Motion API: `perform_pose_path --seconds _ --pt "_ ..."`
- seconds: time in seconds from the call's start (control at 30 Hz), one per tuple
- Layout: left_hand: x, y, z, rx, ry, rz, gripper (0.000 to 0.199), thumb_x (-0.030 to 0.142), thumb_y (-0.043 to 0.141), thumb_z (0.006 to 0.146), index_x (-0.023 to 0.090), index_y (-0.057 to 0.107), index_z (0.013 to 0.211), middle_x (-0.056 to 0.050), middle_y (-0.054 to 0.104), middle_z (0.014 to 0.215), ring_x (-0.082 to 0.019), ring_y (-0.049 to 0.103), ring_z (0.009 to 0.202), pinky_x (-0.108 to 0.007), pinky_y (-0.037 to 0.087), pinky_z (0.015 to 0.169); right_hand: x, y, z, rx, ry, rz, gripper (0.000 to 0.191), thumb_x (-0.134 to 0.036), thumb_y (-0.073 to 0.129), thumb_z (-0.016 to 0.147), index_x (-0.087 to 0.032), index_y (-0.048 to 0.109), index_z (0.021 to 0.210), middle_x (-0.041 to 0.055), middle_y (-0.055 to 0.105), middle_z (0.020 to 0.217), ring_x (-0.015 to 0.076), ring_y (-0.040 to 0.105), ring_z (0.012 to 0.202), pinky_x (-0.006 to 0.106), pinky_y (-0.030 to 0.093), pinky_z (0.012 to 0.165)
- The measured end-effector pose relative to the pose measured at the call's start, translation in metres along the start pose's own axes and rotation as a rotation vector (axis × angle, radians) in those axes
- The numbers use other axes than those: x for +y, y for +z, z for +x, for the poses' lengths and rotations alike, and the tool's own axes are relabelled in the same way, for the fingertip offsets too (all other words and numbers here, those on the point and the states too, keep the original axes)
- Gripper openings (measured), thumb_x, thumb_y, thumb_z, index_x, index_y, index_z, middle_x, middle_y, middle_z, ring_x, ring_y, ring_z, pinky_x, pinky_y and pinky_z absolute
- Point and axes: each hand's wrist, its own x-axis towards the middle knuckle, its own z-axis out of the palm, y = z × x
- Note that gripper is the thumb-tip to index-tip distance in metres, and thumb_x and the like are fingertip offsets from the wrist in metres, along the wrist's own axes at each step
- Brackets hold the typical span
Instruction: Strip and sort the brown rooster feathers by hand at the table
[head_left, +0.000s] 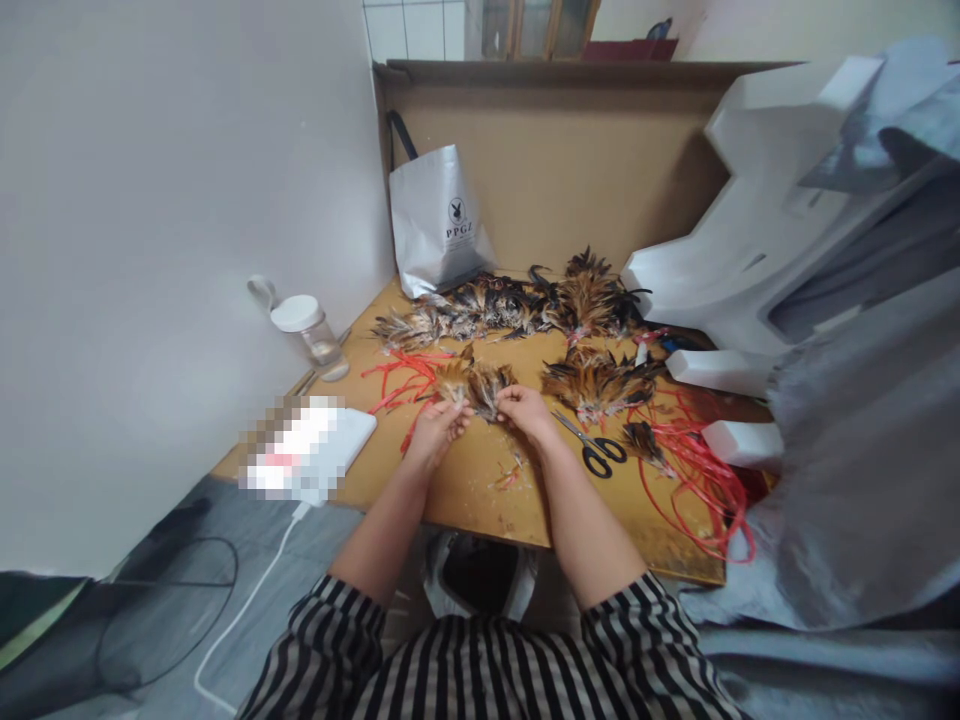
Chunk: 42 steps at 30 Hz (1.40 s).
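Over the wooden table (480, 500), my left hand (441, 428) pinches the base of a light brown feather bunch (452, 382). My right hand (523, 408) is closed on the edge of a darker feather bunch (490, 388), which lies right beside the lighter one. Red plastic strips (405, 378) lie to the left of my left hand. Scissors (592, 443) with black handles rest to the right of my right hand. Small red and white scraps (510, 474) are scattered between my forearms.
Feather piles (495, 308) line the back, with another feather pile (600, 380) at right. Red strips (701, 470) and a small feather bunch (646, 442) lie right. A silver bag (439, 220), clear jar (319, 340), white power bank (352, 440) and white foam (697, 270) surround them.
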Motion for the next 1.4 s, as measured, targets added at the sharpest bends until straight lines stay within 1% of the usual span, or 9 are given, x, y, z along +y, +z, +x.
perform_pose_path --seconds 0.13,0.27,0.57,0.77,0.93,1.07,1.17,1.27,1.4 --pt "0.0002 0.0003 -0.0009 -0.024 -0.004 0.015 0.029 0.031 0.069 0.067 0.011 0.064 0.087 -0.006 0.067 0.076 -0.006 0.056 0.056 -0.015 0.039 0.05 -0.005 0.0006 -0.0053 -0.03 0.0 -0.026 0.01 -0.024 0.059 0.061 -0.016 0.056 0.064 -0.006 0.049 0.041 0.0051 0.037 0.035 0.017 0.026 0.036" --pt "0.0007 0.0008 -0.0016 -0.041 -0.006 0.019 0.028 0.031 0.068 0.068 0.011 0.064 0.088 -0.009 0.068 0.081 -0.006 0.058 0.058 -0.015 0.04 0.051 -0.0056 0.0012 -0.0053 -0.016 0.004 0.047 0.016 -0.031 0.06 0.062 -0.016 0.055 0.063 -0.0076 0.044 0.038 0.0045 0.033 0.033 0.017 0.025 0.035" --pt "0.002 0.0055 -0.0037 -0.085 -0.008 -0.027 0.025 0.026 0.068 0.068 0.01 0.064 0.086 -0.012 0.067 0.094 -0.012 0.063 0.074 -0.019 0.046 0.063 -0.0004 0.0015 -0.0038 -0.111 -0.018 -0.018 0.014 -0.028 0.061 0.062 -0.016 0.055 0.066 -0.0053 0.051 0.041 0.0048 0.037 0.033 0.016 0.026 0.035" --pt "-0.0028 0.0042 -0.002 -0.088 -0.082 -0.018 0.022 0.023 0.072 0.063 0.008 0.063 0.077 -0.013 0.066 0.091 -0.017 0.063 0.082 -0.03 0.047 0.079 -0.004 0.0015 -0.0021 -0.004 -0.022 0.107 0.023 -0.037 0.062 0.062 -0.017 0.054 0.066 -0.0056 0.05 0.041 0.0048 0.035 0.032 0.017 0.024 0.034" --pt "-0.004 0.0029 -0.0013 -0.103 -0.079 -0.029 0.02 0.022 0.072 0.063 0.009 0.064 0.075 -0.011 0.066 0.088 -0.017 0.063 0.084 -0.031 0.045 0.084 -0.008 -0.0005 -0.0018 0.052 -0.079 0.227 0.027 -0.041 0.065 0.061 -0.016 0.055 0.064 -0.005 0.05 0.043 0.0046 0.036 0.034 0.017 0.027 0.036" --pt "-0.0022 0.0036 -0.0029 -0.101 -0.073 -0.019 0.02 0.023 0.072 0.064 0.009 0.064 0.076 -0.012 0.065 0.095 -0.015 0.063 0.081 -0.028 0.047 0.078 -0.0095 -0.0025 -0.0024 0.051 -0.083 0.304 0.029 -0.041 0.067 0.058 -0.015 0.055 0.064 -0.0049 0.05 0.044 0.0048 0.038 0.037 0.017 0.028 0.037" --pt "0.0001 0.004 -0.0038 -0.092 -0.06 0.014 0.024 0.025 0.071 0.065 0.009 0.064 0.081 -0.013 0.064 0.099 -0.01 0.06 0.07 -0.02 0.046 0.062 -0.0095 -0.0035 -0.0025 0.016 -0.075 0.367 0.03 -0.04 0.07 0.055 -0.016 0.054 0.063 -0.005 0.05 0.048 0.0045 0.038 0.038 0.017 0.027 0.038" --pt "0.0018 0.0038 -0.0037 -0.067 -0.014 -0.005 0.024 0.027 0.07 0.065 0.01 0.065 0.082 -0.01 0.066 0.093 -0.004 0.053 0.057 -0.015 0.039 0.051 -0.009 -0.0021 -0.0032 -0.037 -0.055 0.41 0.031 -0.038 0.072 0.053 -0.016 0.053 0.064 -0.0061 0.049 0.049 0.0038 0.036 0.038 0.017 0.024 0.037" --pt "0.0015 0.0032 -0.0031 -0.07 -0.037 -0.015 0.025 0.028 0.069 0.066 0.011 0.065 0.083 -0.009 0.067 0.087 -0.003 0.05 0.053 -0.014 0.037 0.048 -0.0075 0.006 -0.0062 -0.113 -0.039 0.416 0.031 -0.038 0.073 0.052 -0.017 0.053 0.064 -0.0077 0.043 0.045 0.0034 0.031 0.037 0.017 0.021 0.037"
